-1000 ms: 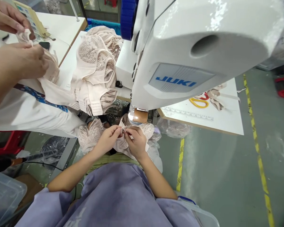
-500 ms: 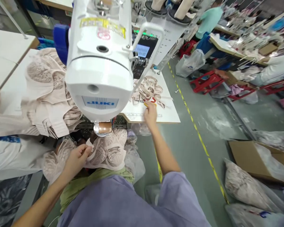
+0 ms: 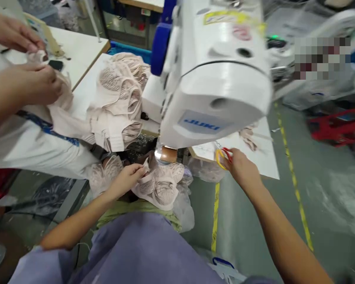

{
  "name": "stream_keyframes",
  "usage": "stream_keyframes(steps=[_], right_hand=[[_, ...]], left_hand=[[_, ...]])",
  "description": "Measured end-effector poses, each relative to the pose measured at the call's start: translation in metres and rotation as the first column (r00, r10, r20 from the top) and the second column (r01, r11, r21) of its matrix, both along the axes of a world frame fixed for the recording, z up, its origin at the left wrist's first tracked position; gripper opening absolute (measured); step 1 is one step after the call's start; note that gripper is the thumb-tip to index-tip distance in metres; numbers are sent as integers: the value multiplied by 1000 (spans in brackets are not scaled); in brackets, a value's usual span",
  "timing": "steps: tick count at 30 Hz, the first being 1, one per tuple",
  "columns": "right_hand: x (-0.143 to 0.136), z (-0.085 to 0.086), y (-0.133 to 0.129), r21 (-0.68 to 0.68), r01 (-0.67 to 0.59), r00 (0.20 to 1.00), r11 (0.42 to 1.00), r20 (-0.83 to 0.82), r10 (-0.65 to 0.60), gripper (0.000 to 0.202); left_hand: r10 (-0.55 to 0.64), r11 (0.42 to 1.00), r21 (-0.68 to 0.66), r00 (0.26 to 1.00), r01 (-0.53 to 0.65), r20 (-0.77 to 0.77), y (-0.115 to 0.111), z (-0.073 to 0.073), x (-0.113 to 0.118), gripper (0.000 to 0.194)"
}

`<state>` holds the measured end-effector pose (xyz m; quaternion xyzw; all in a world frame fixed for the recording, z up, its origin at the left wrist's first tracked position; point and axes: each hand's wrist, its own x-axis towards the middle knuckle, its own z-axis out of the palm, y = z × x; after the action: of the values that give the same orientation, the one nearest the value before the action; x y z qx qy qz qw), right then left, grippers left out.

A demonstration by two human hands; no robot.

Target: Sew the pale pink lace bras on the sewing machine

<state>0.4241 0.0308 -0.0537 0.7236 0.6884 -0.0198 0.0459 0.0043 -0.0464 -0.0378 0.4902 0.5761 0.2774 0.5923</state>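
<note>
My left hand [image 3: 129,178] pinches the edge of a beige lace bra [image 3: 162,189] that hangs over my lap, below the needle area of a white sewing machine [image 3: 215,94]. In my right hand [image 3: 242,167] is a pair of scissors [image 3: 221,157] with one yellow and one red handle loop, held up at the front edge of the white table [image 3: 268,154]. Their blades are mostly hidden behind the machine's side. More lace cups [image 3: 106,173] lie left of my left hand.
A stack of beige bras [image 3: 115,102] lies on the table left of the machine. At far left, a co-worker's hands [image 3: 26,81] hold a beige piece. Beige straps [image 3: 249,138] rest on the right table part; a red stool [image 3: 340,126] stands beyond.
My right hand has lifted the scissors off the table and brought them toward the machine. My left hand still pinches the bra. The view has swung left, bringing the co-worker's hands in.
</note>
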Motion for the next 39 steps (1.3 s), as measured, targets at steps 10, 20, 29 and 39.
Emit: stream_keyframes(steps=[10, 20, 29, 39], right_hand=[[-80, 18, -147, 13, -125, 798, 992, -593, 108, 47], [-186, 1, -123, 302, -413, 631, 859, -586, 509, 40], [-175, -3, -126, 202, -369, 540, 907, -748, 386, 32], [-192, -11, -131, 221, -278, 402, 935, -857, 323, 47]], left_hand=[[134, 982, -166, 958, -94, 254, -5, -3, -8, 36], [-91, 993, 78, 996, 93, -24, -5, 30, 0, 31], [-67, 998, 16, 996, 66, 56, -6, 19, -7, 23], [-69, 996, 49, 998, 69, 1, 1, 28, -6, 34]])
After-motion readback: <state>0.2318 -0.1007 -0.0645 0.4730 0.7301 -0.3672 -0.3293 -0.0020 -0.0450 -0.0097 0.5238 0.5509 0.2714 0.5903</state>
